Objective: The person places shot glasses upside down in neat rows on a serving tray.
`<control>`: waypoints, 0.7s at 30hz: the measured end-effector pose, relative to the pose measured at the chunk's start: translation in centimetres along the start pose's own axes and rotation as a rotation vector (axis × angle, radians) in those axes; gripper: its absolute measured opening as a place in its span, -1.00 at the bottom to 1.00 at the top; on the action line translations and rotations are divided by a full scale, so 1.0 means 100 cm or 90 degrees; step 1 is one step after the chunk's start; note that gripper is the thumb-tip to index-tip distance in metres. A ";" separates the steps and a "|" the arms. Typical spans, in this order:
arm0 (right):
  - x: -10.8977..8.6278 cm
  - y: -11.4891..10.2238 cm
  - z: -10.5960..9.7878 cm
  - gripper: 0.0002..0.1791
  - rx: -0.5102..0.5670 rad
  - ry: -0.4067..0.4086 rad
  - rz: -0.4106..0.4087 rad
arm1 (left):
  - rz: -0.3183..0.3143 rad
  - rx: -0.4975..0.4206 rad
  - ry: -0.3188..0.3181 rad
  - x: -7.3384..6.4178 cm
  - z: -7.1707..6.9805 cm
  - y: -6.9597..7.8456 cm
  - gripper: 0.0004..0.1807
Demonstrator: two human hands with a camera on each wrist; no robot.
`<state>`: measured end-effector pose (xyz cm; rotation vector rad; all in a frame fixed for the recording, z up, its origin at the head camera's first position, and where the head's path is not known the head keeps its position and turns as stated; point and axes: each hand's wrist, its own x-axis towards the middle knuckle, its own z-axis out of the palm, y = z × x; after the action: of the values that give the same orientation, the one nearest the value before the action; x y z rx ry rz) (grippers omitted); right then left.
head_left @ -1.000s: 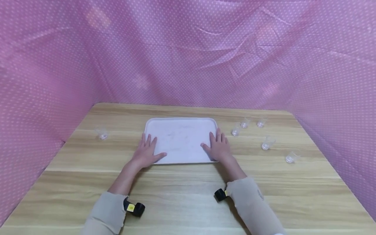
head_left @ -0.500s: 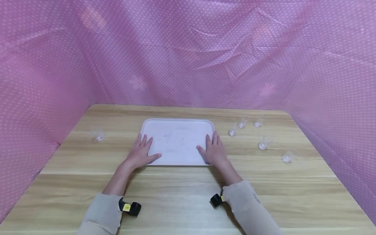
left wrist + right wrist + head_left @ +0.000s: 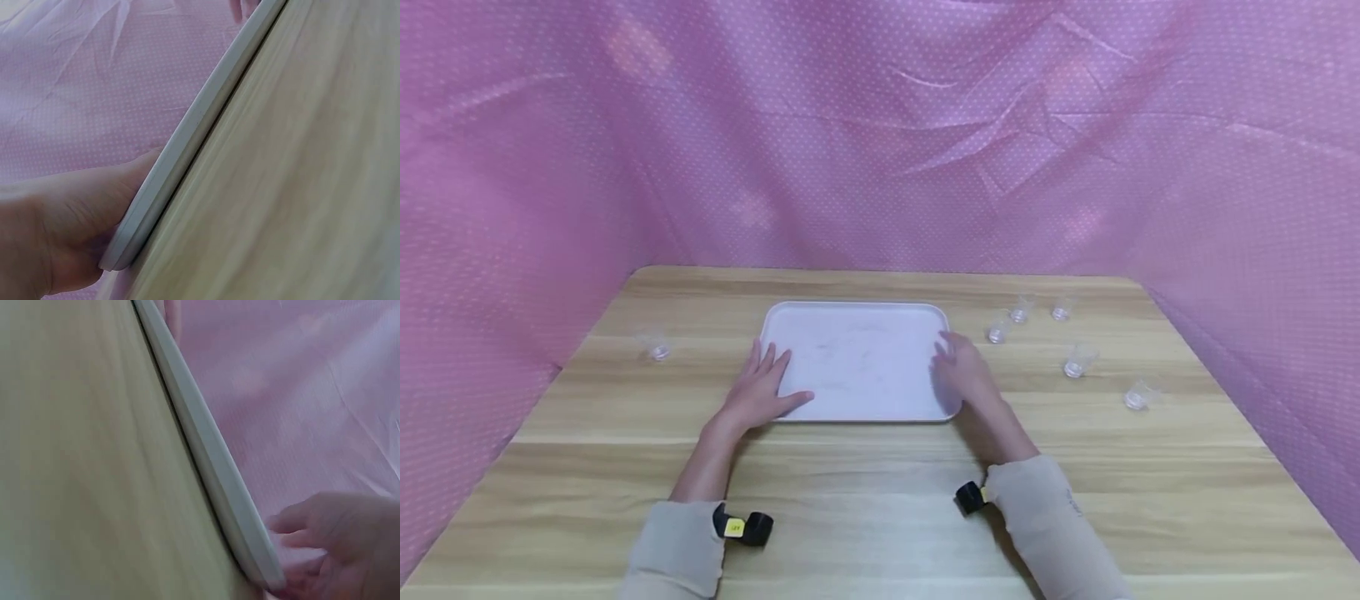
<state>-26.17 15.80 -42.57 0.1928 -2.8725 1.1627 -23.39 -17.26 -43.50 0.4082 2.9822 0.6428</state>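
Observation:
A white rectangular tray lies flat on the table in the head view. My left hand rests on its near left corner with fingers and thumb spread. The left wrist view has that hand at the end of the tray's rim. At the right edge of the tray is my right hand, blurred, its fingers loosely bent and holding nothing. In the right wrist view this hand is beside the tray's corner; whether it touches the rim I cannot tell.
Several small clear cups stand right of the tray, among them a near cup and a far right cup. One more clear cup stands at the left. Pink dotted cloth surrounds the wooden table.
My right hand has gone from lying spread on the tray's right side to loosely bent fingers, shifting slightly right. The left hand stays spread on the tray's corner.

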 end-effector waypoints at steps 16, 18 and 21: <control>0.001 0.037 -0.032 -0.37 0.411 -0.194 0.079 | -0.015 -0.026 -0.005 -0.001 0.002 0.000 -0.01; 0.001 0.036 -0.033 -0.37 0.410 -0.195 0.082 | -0.016 -0.038 0.003 0.000 0.002 0.000 -0.05; 0.001 0.035 -0.034 -0.37 0.409 -0.194 0.084 | -0.009 -0.081 0.034 0.001 0.000 -0.001 -0.17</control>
<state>-26.73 20.66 -42.58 0.2101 -2.6551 2.2276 -23.50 -17.34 -43.52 0.3658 2.9687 0.8493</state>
